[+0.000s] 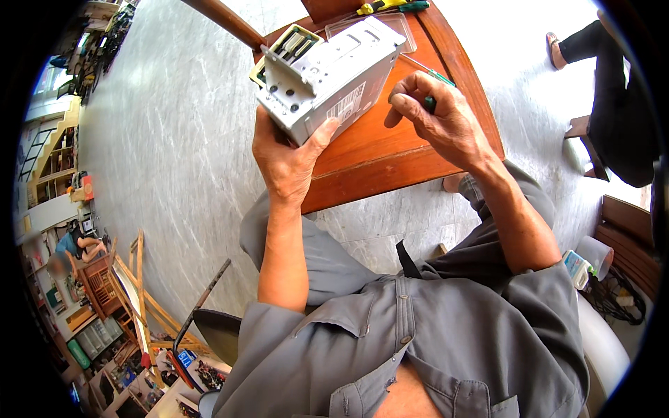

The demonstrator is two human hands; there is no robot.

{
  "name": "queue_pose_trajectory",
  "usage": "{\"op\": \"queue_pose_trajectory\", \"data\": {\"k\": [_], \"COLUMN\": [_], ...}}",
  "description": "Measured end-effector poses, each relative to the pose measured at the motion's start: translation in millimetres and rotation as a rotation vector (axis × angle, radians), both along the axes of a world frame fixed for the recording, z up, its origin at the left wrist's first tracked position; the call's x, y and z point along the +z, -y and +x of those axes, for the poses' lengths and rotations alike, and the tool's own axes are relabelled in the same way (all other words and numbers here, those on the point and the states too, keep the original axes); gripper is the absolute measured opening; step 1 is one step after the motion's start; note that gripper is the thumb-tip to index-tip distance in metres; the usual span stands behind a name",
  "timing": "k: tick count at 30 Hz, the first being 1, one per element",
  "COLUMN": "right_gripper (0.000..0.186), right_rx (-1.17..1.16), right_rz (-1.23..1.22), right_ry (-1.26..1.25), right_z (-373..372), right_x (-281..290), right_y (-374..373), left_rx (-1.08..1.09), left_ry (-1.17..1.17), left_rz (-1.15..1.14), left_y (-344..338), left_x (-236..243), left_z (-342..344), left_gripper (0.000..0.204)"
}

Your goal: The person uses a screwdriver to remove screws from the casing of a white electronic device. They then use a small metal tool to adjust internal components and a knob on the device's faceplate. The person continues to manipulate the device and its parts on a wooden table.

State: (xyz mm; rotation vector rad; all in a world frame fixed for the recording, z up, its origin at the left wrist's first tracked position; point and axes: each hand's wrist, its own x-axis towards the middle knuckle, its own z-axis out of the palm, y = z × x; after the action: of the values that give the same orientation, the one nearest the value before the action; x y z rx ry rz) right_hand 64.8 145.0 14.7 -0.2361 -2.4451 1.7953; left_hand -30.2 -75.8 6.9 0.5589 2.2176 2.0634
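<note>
Over brown wood (380, 145), the left grip (289, 160) clasps a boxy, pale-grey, barcode-labelled unit (345, 80); the right grip (442, 118) is unclear.

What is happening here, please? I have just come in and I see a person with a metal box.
The person's left hand grips a pale metal box at its near left end, over a wooden surface. The right hand is beside the box, apart from it, with its fingers curled. A thin green tool shows just beyond that hand; whether the fingers hold part of it, I cannot tell.
</note>
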Motion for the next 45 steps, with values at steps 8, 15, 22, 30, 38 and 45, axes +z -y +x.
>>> {"op": "queue_pose_trajectory", "data": {"k": [8,15,22,30,38,45], "right_gripper": [0.020,0.030,0.026,0.016,0.014,0.015], "right_rx": [0.117,0.136,0.179,0.209,0.239,0.239], "right_rz": [0.001,0.086,0.065,0.042,0.044,0.069], "right_ry": [-0.061,-0.176,-0.134,-0.047,-0.034,-0.018], "right_z": [14,14,16,20,21,19], "right_x": [28,19,22,31,32,31], "right_y": [-19,-34,-37,-41,-43,-44], "left_rx": [-0.080,-0.090,-0.099,-0.108,-0.112,-0.108], "left_ry": [-0.065,-0.095,-0.219,-0.221,-0.202,-0.193], "left_rz": [-0.132,-0.166,-0.301,-0.367,-0.353,-0.385], "left_y": [24,26,37,36,33,32], "left_x": [-12,-13,-20,-18,-12,-13], "left_z": [4,4,2,2,6,5], "left_gripper": [0.066,0.067,0.070,0.071,0.071,0.065]}}
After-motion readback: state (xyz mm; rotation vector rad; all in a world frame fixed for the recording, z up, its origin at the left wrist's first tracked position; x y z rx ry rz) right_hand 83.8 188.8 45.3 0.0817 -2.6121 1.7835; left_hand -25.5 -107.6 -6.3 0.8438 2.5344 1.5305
